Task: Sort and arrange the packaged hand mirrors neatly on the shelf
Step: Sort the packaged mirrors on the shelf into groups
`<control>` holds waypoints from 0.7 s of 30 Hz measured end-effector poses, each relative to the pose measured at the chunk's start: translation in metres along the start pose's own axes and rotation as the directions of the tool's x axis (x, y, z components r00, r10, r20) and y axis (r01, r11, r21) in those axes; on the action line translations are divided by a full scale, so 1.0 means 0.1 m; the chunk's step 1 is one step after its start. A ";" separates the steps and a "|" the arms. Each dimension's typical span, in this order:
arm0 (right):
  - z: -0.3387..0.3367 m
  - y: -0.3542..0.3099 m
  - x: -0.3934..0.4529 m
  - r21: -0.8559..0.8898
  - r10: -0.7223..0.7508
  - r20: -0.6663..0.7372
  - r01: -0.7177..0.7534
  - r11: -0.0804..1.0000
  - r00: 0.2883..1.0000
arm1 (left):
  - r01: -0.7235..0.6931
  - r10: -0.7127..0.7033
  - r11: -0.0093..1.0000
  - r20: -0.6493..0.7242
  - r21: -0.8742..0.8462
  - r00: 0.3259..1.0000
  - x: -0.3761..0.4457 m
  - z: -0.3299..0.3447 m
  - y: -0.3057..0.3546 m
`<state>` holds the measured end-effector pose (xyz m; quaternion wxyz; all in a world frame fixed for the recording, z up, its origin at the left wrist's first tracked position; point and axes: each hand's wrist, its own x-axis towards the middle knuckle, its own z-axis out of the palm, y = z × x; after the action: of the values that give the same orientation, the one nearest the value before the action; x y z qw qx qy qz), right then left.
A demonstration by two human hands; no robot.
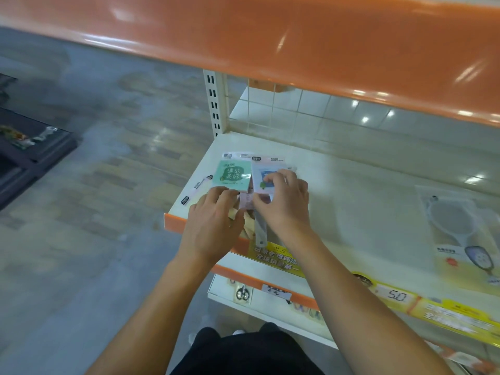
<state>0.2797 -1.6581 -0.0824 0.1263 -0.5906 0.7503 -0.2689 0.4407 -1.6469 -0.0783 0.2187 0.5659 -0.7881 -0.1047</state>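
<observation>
Your left hand (216, 212) rests fingers on near edge of green mirror pack (232, 174), probably steadying it; whether fingers curl round anything, cannot tell. Your right hand (284, 201) pinches blue mirror pack (266, 175) just right of green pack, likely squaring it alongside. Both packs lie flat at shelf (351, 190) left corner. Round mirror pack (457, 223) lies well right of green pack, unsorted.

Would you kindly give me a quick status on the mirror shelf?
Both hands, left and right, on the mirror packs. Green pack and blue pack side by side at shelf corner. Round mirror pack apart, far right.
</observation>
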 end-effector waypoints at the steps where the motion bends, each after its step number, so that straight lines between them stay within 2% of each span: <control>1: 0.03 0.01 -0.01 -0.015 0.000 0.019 0.000 1.000 1.000 | 0.003 -0.003 1.000 0.004 0.001 1.000 0.00 0.00 -0.02; 9: 0.02 0.05 -0.01 -0.051 0.003 0.124 0.003 0.999 0.992 | 0.005 -0.005 1.000 0.009 -0.008 1.000 0.00 0.02 -0.08; 16: -0.13 0.01 -0.16 -0.040 -0.014 0.099 0.018 0.999 0.995 | -0.050 0.049 0.998 -0.038 -0.032 0.998 -0.01 0.01 -0.03; 21: -0.25 0.06 -0.33 -0.033 0.002 0.034 -0.001 0.999 0.999 | -0.109 0.108 0.994 -0.017 -0.027 0.994 -0.03 0.04 0.08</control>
<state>0.2713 -1.6190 -0.0695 0.1294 -0.5966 0.7528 -0.2461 0.4330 -1.6422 -0.0789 0.2381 0.5198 -0.8144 -0.0994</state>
